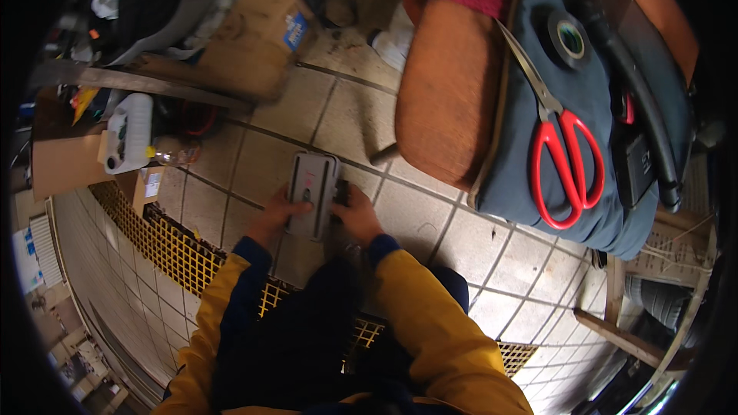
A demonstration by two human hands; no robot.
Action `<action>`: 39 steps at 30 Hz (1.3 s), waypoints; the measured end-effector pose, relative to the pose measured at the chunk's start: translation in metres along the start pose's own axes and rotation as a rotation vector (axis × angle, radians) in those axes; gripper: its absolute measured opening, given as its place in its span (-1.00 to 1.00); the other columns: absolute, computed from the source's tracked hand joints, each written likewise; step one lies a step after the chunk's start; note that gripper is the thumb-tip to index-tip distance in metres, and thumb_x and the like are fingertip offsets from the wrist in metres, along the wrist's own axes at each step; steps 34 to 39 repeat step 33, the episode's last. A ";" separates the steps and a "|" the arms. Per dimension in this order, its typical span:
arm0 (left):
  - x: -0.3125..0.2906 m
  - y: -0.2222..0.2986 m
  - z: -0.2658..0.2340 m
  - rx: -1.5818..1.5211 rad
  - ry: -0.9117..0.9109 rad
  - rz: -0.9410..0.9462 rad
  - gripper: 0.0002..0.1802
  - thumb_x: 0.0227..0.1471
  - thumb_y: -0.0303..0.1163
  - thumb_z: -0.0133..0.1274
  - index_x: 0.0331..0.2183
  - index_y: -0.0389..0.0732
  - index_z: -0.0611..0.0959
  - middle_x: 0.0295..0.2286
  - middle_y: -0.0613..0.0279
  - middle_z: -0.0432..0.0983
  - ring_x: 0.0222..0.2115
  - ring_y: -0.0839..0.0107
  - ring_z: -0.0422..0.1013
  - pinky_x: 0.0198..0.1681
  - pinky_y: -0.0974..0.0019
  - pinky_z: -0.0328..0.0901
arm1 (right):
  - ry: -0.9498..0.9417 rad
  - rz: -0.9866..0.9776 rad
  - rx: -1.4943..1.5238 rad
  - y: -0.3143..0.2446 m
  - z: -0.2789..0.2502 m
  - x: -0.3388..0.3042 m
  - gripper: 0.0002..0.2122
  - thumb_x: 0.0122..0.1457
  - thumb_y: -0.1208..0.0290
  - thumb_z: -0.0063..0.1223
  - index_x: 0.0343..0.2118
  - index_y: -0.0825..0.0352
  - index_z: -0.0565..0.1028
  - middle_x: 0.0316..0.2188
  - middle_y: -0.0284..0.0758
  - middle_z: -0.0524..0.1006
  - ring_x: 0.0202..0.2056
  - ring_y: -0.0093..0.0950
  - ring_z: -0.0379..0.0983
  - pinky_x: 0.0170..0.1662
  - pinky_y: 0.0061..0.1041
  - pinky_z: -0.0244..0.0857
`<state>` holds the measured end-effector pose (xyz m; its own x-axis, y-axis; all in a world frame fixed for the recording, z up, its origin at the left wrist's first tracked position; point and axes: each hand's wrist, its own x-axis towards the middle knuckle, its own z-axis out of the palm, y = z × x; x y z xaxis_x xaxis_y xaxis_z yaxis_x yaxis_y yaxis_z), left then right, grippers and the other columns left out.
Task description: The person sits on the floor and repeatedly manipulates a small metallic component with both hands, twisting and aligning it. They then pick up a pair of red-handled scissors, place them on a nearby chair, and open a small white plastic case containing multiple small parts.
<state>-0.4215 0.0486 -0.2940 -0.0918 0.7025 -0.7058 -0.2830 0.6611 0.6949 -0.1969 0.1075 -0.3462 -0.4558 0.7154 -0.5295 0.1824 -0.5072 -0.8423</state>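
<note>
A small grey rectangular case (314,184) with rounded corners, two dark grooves and a faint red mark is held in front of me, above the tiled floor. On its left edge my left hand (273,214) is closed, thumb lying over the top face. My right hand (358,214) is closed at the case's right edge, where a small dark thing shows by the fingers; I cannot make out what it is. The undersides of both hands are hidden.
A wooden bench (446,92) stands at the right, bearing a blue-grey cushion (507,177), red-handled scissors (569,169) and a roll of black tape (567,40). At the left are a cardboard box (254,38), a white plastic jug (136,131) and yellow grating (173,242).
</note>
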 end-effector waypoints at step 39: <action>-0.353 0.249 0.261 0.136 -0.462 -0.222 -0.52 0.31 -0.22 0.19 0.14 -0.21 0.50 -0.05 0.16 0.58 -0.03 0.30 0.53 0.07 0.14 0.42 | 0.663 0.152 0.372 -0.333 -0.044 -0.459 -0.63 0.36 0.23 0.17 0.03 0.46 0.52 -0.20 -0.25 0.64 -0.17 -0.53 0.51 -0.09 -0.47 0.42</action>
